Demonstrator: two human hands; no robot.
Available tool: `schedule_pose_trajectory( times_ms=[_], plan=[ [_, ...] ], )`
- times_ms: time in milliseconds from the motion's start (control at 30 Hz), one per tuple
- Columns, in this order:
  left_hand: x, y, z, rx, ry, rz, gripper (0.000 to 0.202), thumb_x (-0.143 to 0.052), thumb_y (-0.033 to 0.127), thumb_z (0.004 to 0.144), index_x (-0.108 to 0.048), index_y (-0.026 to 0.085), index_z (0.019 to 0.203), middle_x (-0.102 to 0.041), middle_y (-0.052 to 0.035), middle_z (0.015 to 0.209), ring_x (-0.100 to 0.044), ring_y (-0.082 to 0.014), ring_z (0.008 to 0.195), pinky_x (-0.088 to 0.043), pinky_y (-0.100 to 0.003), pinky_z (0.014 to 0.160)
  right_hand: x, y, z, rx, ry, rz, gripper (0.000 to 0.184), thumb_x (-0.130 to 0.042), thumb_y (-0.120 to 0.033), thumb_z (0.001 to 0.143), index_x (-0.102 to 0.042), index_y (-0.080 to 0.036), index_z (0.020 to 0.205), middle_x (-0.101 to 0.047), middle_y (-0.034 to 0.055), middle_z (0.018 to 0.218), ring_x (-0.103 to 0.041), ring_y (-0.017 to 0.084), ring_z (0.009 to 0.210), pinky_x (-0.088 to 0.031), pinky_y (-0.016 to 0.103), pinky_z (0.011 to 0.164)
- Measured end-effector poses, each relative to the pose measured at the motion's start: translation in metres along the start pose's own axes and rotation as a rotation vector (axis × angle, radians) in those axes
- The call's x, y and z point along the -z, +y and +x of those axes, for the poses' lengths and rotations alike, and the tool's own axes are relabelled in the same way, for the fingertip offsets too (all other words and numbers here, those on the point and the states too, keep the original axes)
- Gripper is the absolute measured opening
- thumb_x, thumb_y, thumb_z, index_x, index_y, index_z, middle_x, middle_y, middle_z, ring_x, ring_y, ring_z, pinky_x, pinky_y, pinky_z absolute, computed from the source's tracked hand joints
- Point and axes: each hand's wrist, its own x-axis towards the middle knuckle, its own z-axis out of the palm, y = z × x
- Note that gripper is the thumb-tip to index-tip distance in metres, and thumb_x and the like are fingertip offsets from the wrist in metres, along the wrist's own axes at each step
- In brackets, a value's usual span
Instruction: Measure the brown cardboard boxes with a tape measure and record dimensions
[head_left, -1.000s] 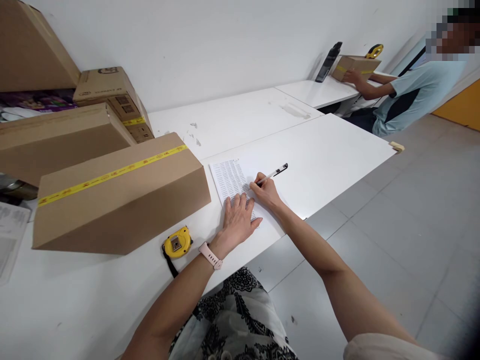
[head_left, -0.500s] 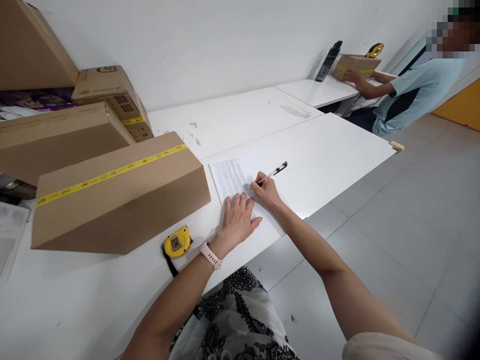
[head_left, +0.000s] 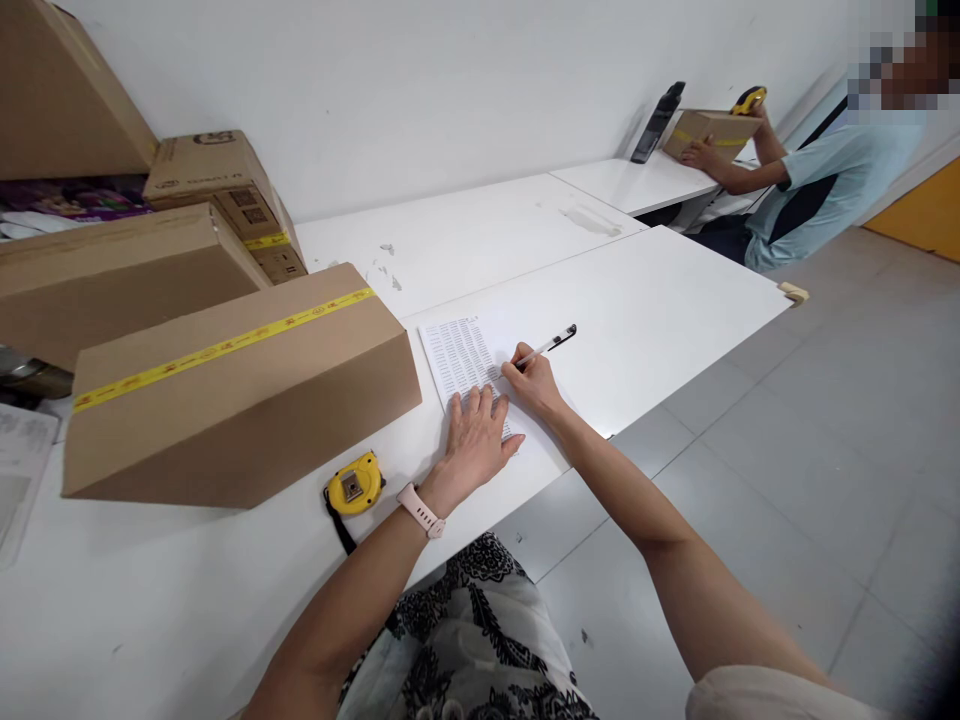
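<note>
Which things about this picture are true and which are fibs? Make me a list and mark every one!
1. The right hand holds a pen. True.
2. A yellow tape measure lies on the white table. True.
3. The left hand is squeezing that tape measure. False: it rests on the printed sheet, with nothing gripped in it.
4. The nearest big box has a blue strip of tape along its top. False: the strip is yellow.
5. A dark bottle stands upright near the small box by the other person. True.
6. The wristband is on the right wrist. False: the pale pink band is on the left wrist.
</note>
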Motion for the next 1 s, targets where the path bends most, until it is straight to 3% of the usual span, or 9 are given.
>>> schedule_pose_trajectory(
  times_ms=[167, 233, 400, 533, 633, 733, 800, 900, 1000],
  plan=[
    [-0.003, 0.0, 0.0, -0.002, 0.007, -0.001, 0.061, -0.045, 0.052, 0.099, -0.046, 0.012, 0.146, -0.044, -0.0212, 0.155, -0.036, -0.038, 0.143, -0.025, -0.062, 0.117, 0.0, 0.002, 0.002, -0.012, 0.044, 0.0, 0.022, -0.057, -0.024, 0.073, -0.038, -0.024, 0.065, -0.033, -0.0069, 0.055, -0.033, 0.012, 0.055, -0.027, 0.028, 0.053],
    [-0.003, 0.001, 0.001, 0.0, 0.003, -0.007, 0.061, -0.046, 0.052, 0.099, -0.046, 0.012, 0.146, -0.044, -0.0213, 0.155, -0.036, -0.0383, 0.143, -0.025, -0.062, 0.117, -0.001, 0.004, 0.002, 0.028, 0.075, -0.008, 0.019, -0.058, -0.029, 0.079, -0.042, -0.024, 0.07, -0.04, -0.0058, 0.059, -0.037, 0.013, 0.057, -0.031, 0.028, 0.056],
    [0.022, 0.002, -0.011, 0.029, -0.024, 0.008, 0.046, -0.055, 0.044, 0.097, -0.056, 0.014, 0.133, -0.046, -0.0187, 0.152, -0.04, -0.0356, 0.14, -0.029, -0.055, 0.117, -0.005, 0.01, 0.0, 0.351, -0.014, -0.302, 0.016, -0.046, -0.028, 0.094, -0.06, -0.022, 0.097, -0.06, 0.0056, 0.093, -0.054, 0.02, 0.083, -0.042, 0.033, 0.076],
    [0.055, -0.014, -0.053, 0.059, 0.023, -0.038, 0.027, -0.058, 0.036, 0.096, -0.06, 0.017, 0.116, -0.058, -0.0134, 0.137, -0.049, -0.0292, 0.13, -0.039, -0.045, 0.11, -0.011, 0.015, -0.002, 0.458, -0.106, -0.63, 0.033, -0.038, -0.012, 0.092, -0.068, -0.02, 0.105, -0.062, 0.0119, 0.098, -0.053, 0.025, 0.092, -0.041, 0.035, 0.075],
    [0.066, -0.036, -0.101, 0.232, 0.166, -0.074, 0.019, -0.057, 0.03, 0.097, -0.06, 0.021, 0.113, -0.06, -0.01, 0.134, -0.052, -0.0269, 0.125, -0.044, -0.041, 0.104, -0.014, 0.017, -0.002, 0.493, -0.097, -0.727, 0.048, -0.035, -0.003, 0.089, -0.066, -0.018, 0.123, -0.065, 0.0142, 0.1, -0.053, 0.028, 0.093, -0.041, 0.037, 0.075],
    [0.057, -0.056, -0.144, 0.442, 0.287, -0.091, 0.026, -0.062, 0.029, 0.093, -0.057, 0.022, 0.117, -0.061, -0.0098, 0.133, -0.054, -0.0279, 0.122, -0.046, -0.042, 0.103, -0.016, 0.018, -0.002, 0.505, -0.071, -0.752, 0.054, -0.036, -0.003, 0.089, -0.058, -0.015, 0.136, -0.067, 0.0145, 0.098, -0.055, 0.029, 0.093, -0.042, 0.039, 0.076],
    [0.046, -0.066, -0.161, 0.505, 0.278, -0.13, 0.043, -0.069, 0.032, 0.088, -0.053, 0.022, 0.127, -0.06, -0.0101, 0.136, -0.053, -0.0301, 0.125, -0.046, -0.044, 0.103, -0.017, 0.019, -0.003, 0.499, -0.043, -0.749, 0.051, -0.037, -0.006, 0.09, -0.057, -0.013, 0.137, -0.067, 0.0148, 0.097, -0.056, 0.029, 0.091, -0.043, 0.039, 0.075],
    [0.031, -0.075, -0.166, 0.525, 0.265, -0.201, 0.058, -0.072, 0.029, 0.084, -0.047, 0.022, 0.136, -0.06, -0.0121, 0.137, -0.05, -0.0329, 0.129, -0.043, -0.049, 0.106, -0.016, 0.015, -0.006, 0.504, 0.016, -0.719, 0.045, -0.037, -0.011, 0.093, -0.059, -0.013, 0.132, -0.068, 0.015, 0.096, -0.058, 0.028, 0.09, -0.044, 0.038, 0.073],
    [0.03, -0.082, -0.164, 0.578, 0.337, -0.386, 0.06, -0.074, 0.024, 0.08, -0.048, 0.021, 0.135, -0.064, -0.0136, 0.129, -0.054, -0.033, 0.124, -0.043, -0.049, 0.105, -0.013, -0.005, -0.015, 0.529, 0.081, -0.64, 0.039, -0.038, -0.015, 0.095, -0.064, -0.015, 0.124, -0.068, 0.0159, 0.101, -0.059, 0.028, 0.094, -0.046, 0.039, 0.074]
  ],
)
